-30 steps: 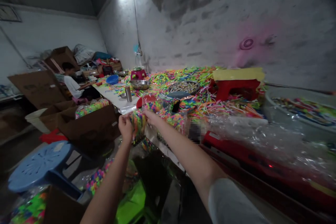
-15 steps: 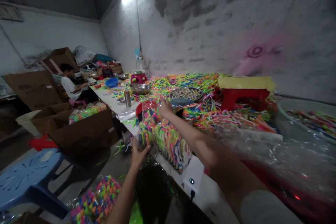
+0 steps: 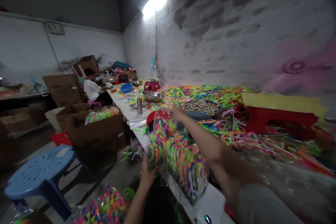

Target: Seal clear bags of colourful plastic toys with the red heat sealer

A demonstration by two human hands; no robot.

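Note:
A clear plastic bag point(image 3: 157, 141) packed with bright knotted cords is at the table's near edge, between my hands. My left hand point(image 3: 148, 173) grips its lower left side, with the fingertips partly hidden by the bag. At the upper end, the fingers of my right hand point(image 3: 178, 112) are bent around the loose plastic of the opening. Pressed against it on the right is another clear-wrapped bundle of colourful cords point(image 3: 187, 168); I cannot tell whether it is a separate bag. Just behind the bag's mouth sits a red bowl point(image 3: 154, 117).
Loose cords point(image 3: 210, 91) cover the long table, with a round tray of small pieces point(image 3: 203, 107) and a steel bowl point(image 3: 152, 96). A red stool point(image 3: 280, 115) stands right. Left are a blue stool point(image 3: 42, 171), a cardboard box point(image 3: 99, 133) and a seated person point(image 3: 91, 89).
My view has swung left and up a little, so things appear shifted right and down. Both hands stay on the bag.

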